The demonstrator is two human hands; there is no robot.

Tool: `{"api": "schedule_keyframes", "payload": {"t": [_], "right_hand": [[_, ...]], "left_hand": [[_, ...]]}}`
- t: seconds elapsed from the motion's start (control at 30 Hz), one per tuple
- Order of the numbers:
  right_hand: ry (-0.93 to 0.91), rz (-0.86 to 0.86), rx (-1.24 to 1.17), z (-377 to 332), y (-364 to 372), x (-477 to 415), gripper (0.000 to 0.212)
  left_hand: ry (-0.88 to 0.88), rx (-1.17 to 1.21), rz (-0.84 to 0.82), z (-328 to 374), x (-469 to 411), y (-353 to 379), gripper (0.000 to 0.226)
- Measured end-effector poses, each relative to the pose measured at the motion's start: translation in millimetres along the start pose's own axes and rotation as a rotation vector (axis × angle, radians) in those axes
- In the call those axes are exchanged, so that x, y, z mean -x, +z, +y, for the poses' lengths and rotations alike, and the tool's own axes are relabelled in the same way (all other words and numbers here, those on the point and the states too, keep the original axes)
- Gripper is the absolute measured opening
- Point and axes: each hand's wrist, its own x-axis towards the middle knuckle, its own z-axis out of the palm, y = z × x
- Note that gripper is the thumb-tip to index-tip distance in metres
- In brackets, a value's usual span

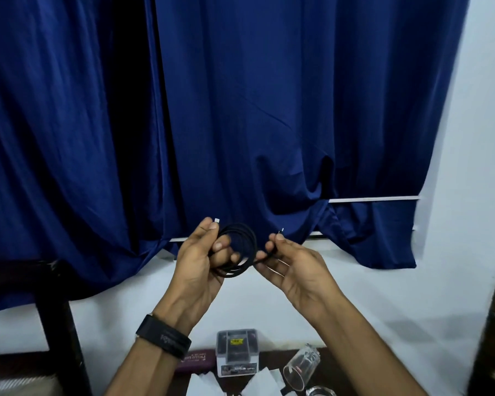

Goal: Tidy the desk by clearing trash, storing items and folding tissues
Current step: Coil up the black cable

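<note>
Left hand grips coiled black rubber cable; right hand pinches its tail. Below cable, I read "OPTICALS" on maroon oblong case; preceding word blurred.

A black cable, coiled in loops, held aloft.

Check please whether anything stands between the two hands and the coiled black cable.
Nothing visible does. The left hand grips the coiled black cable directly, and the right hand pinches its free end. Both hold it up in front of the blue curtain.
</note>
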Motion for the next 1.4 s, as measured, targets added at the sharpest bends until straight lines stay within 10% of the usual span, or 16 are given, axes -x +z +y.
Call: {"api": "schedule_keyframes", "payload": {"t": [0.13,0.27,0.63,0.87,1.17,1.4], "right_hand": [[-0.217,-0.115,0.136,4.8,-5.4,4.2,0.02],[-0.586,-0.227,0.872,10.2,-8.0,2.1,0.037],[-0.424,-0.059,0.968,-5.2,-3.1,-1.8,0.024],[-0.3,-0.152,1.148,-4.6,1.1,-1.5,0.029],[0.135,-0.382,0.291,-22.6,-8.6,13.9,0.033],[0.163,-0.061,-0.02,-18.6,-4.4,3.4,0.011]], "left_hand": [[0.129,-0.439,0.117,-9.7,0.0,1.3,0.028],[0.306,-0.803,0.118,-19.2,5.1,-1.7,0.022],[0.46,-0.972,0.093,-23.1,14.4,-1.3,0.017],[0.174,-0.578,-0.041,-25.6,9.2,1.7,0.021],[0.155,-0.5,0.049,-15.9,7.1,1.9,0.029],[0.083,-0.446,-0.037,-12.8,12.2,7.4,0.021]]}}
